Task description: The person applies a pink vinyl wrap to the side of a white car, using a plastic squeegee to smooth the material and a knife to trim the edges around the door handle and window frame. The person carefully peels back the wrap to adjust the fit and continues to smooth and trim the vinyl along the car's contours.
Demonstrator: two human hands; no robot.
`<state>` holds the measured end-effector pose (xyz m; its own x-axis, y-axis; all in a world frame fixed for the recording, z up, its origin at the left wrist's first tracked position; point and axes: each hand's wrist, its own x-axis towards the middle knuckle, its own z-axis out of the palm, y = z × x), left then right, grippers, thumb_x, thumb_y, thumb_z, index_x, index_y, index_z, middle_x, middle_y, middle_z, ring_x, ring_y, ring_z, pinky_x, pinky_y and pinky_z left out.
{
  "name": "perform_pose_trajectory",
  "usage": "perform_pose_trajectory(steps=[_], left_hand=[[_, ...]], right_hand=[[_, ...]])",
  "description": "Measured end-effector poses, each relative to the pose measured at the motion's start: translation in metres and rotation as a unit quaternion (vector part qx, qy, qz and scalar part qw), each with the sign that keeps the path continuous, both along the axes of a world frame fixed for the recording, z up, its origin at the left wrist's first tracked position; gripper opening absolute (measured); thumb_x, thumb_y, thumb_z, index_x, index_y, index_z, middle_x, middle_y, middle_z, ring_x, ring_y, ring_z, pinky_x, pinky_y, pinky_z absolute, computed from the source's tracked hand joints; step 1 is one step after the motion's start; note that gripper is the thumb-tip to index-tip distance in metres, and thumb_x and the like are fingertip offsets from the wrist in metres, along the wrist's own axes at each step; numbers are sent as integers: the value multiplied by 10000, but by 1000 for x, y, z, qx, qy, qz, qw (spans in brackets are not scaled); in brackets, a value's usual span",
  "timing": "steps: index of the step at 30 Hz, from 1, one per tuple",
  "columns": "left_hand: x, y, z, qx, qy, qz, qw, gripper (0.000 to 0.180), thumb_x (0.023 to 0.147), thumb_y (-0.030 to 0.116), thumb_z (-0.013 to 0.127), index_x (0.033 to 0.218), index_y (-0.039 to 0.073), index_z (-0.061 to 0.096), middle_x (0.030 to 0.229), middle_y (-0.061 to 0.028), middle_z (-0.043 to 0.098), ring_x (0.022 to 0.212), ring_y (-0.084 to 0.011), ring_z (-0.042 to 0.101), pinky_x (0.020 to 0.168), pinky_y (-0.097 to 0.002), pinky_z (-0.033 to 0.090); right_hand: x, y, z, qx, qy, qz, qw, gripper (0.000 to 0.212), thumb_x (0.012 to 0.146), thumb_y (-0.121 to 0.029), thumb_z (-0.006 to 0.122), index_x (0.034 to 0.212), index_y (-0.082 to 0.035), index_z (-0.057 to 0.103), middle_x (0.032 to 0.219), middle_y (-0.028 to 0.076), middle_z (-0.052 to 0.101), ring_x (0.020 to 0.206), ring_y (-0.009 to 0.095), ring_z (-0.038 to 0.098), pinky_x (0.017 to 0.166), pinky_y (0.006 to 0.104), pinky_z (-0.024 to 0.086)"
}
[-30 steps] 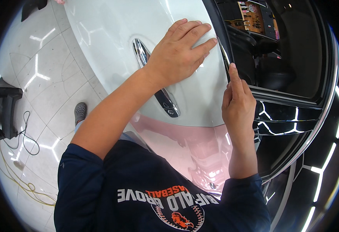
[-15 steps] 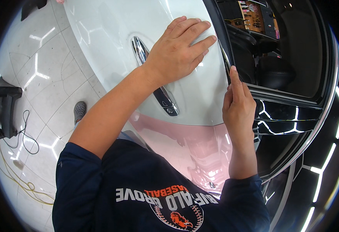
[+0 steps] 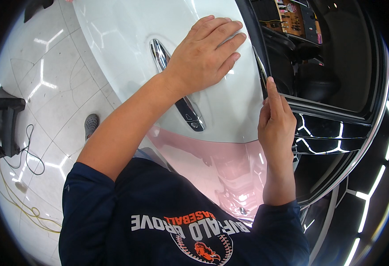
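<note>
My left hand lies palm down on the white car door panel, fingers spread and holding nothing, just above the chrome door handle. Its forearm crosses over the middle of that handle. At the window edge, my right hand has its fingers curled in and its index finger stretched along the black window trim. A thin shiny strip lies just ahead of that fingertip. Whether it is a tool in the hand or part of the trim, I cannot tell; the curled fingers hide the grip.
A pink panel adjoins the white one nearer me. Dark window glass and glossy black bodywork are on the right. On the tiled floor at left are a black stand, a black cable and a yellow cord.
The view has shifted slightly. My left fingers have slid a little away from the window edge; my right hand stays at the trim with nearly the same grip.
</note>
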<state>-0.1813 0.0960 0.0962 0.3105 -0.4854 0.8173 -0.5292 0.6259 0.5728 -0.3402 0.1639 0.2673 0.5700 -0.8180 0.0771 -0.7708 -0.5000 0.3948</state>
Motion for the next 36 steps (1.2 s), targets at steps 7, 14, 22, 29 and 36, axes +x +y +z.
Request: perform_pose_trajectory(steps=[7,14,22,29,36], left_hand=[[0,0,1,-12,11,-2,1000,346,905,160,694,1237,63,675,1357,-90,605,1282,-273,529,1132,-437,388],[2,-1,0,-14,5,9,1000,346,896,161,703,1228,67,680,1350,-89,609,1258,-282,540,1113,-440,408],[1,-1,-1,-21,8,7,1000,347,895,163,703,1230,77,680,1348,-84,610,1257,-288,540,1107,-441,413],[5,0,3,-11,-21,27,999,342,903,170,694,1234,81,680,1351,-84,609,1257,-290,540,1104,-439,413],[10,0,6,-20,-8,-9,1000,383,874,161,692,1225,12,647,1327,-162,593,1242,-333,537,1086,-473,413]], right_hand=[[-7,5,1,11,2,3,1000,634,846,87,630,1460,-9,506,836,136,604,635,263,631,571,390,550],[-10,2,0,13,-4,15,1000,628,856,89,624,1463,-20,506,843,142,611,637,271,645,586,396,565],[-18,8,0,3,-10,23,1000,644,855,97,619,1473,-38,503,845,145,616,637,277,654,588,394,571],[-24,9,0,11,-10,9,1000,657,845,107,615,1473,-52,504,906,143,657,686,290,680,617,396,583],[-30,17,2,15,-4,-12,1000,639,864,115,598,1472,-55,503,965,144,686,711,267,698,628,390,592]])
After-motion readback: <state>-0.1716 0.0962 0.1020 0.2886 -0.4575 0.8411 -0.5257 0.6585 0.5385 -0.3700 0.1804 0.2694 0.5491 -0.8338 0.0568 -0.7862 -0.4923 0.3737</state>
